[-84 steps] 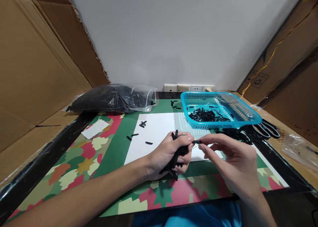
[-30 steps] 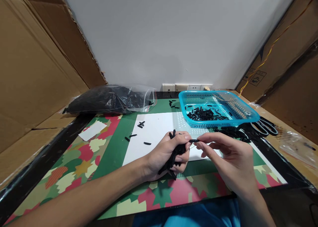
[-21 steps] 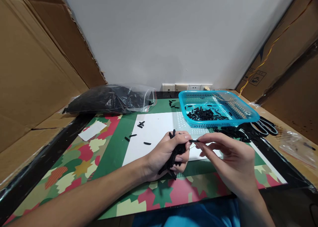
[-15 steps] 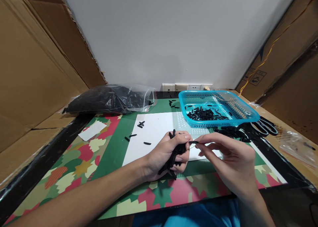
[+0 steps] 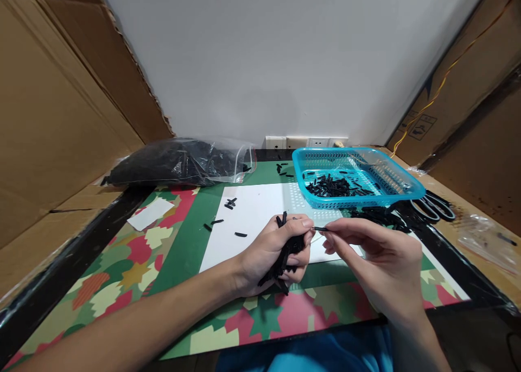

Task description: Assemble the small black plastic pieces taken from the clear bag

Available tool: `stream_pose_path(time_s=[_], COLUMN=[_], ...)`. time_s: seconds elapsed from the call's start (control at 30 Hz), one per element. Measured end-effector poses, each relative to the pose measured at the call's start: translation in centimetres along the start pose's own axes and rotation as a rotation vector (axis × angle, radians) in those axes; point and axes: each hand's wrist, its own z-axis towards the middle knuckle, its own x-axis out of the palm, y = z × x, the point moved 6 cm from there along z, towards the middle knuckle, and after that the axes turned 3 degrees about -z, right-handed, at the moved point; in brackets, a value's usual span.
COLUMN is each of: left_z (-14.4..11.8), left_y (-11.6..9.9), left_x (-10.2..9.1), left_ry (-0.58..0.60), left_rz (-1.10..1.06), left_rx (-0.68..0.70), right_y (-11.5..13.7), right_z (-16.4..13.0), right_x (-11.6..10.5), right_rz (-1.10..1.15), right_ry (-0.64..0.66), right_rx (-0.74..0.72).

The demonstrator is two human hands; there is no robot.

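My left hand (image 5: 266, 243) is closed around a bunch of short black strips (image 5: 287, 252); their ends stick out above the thumb and below the fingers. Between the thumb and fingers of my right hand (image 5: 380, 255) is a single thin black strip (image 5: 320, 229). Its far end reaches the left thumb tip, and a small pale bit shows there, too small to name. A pale thread-like line hangs just below this strip. Under both hands lies a white sheet (image 5: 256, 209), with several loose black strips (image 5: 241, 234) on its left part.
A blue perforated basket (image 5: 362, 201) holding black strips stands at the back right. Scissors (image 5: 435, 206) and a dark pile (image 5: 378, 218) lie beside it. At the back left rests a clear zip bag (image 5: 183, 163) of black material. Cardboard walls (image 5: 61, 79) flank the table.
My right hand has shifted slightly right, so more of the thin strip shows between the hands. My left hand keeps its hold on the bunch.
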Motion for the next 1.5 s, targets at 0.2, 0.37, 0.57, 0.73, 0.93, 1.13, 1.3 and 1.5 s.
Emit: stream_pose_path(time_s=[0.2,0.37,0.57,0.73,0.93,1.13,1.3,1.5], left_z=[-0.1,-0.1,-0.1,-0.1,0.0,-0.1,-0.3,-0.4], left_y=[-0.1,-0.2,-0.2,-0.1,-0.1,0.0,0.1,0.0], left_x=[0.1,0.2,0.2,0.1,-0.1,-0.1,-0.3,-0.5], left_ry=[-0.017,-0.015,-0.012,-0.007,-0.03,-0.057,-0.109,-0.164], left_rz=[0.027,0.035,0.026,0.02,0.016,0.014,0.025,0.053], left_rx=[-0.008,-0.006,-0.011,-0.014,-0.012,-0.011,-0.005,0.054], right_y=[0.0,0.2,0.2,0.3,0.8,1.7,1.1,3.5], right_z=[0.1,0.1,0.0,0.1,0.0,2.3,5.4,2.1], right_x=[-0.1,0.1,0.1,0.0,0.1,-2.5,-3.3,0.3], right_rz=[0.006,0.037,0.067,0.072,0.02,-0.515,-0.819,-0.318], right_ry=[0.009,0.067,0.067,0.07,0.07,-0.075,-0.003,0.212], right_rx=[0.002,-0.02,-0.035,-0.056,-0.089,-0.321,-0.286,-0.271])
